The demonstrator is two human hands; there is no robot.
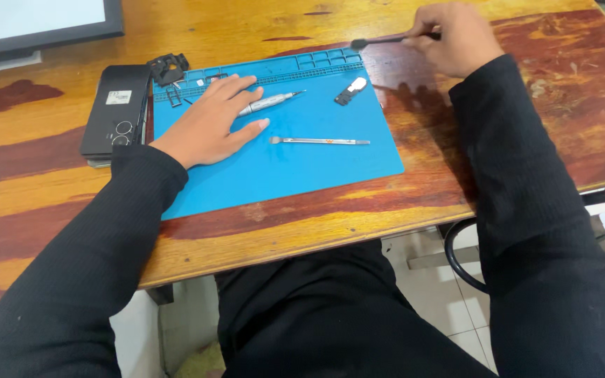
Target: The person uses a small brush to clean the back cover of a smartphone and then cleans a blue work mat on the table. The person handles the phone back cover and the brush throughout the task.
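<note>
- looks like a small phone repair workshop
- blue repair mat (281, 168) with parts trays on a wooden tabletop (50, 182)
- left of the mat: opened phone (115, 108)
- on the mat: precision screwdriver (269, 103), metal spudger (320, 141)

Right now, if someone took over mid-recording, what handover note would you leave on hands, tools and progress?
Left hand lies flat on the blue mat, fingers over the silver screwdriver.
Right hand grips a thin black brush above the mat's far edge.
Phone lies back-up left of the mat; a black bracket, a small black-and-white part and a metal spudger lie loose.
Parts are off; whether the phone is open I cannot tell.
</note>
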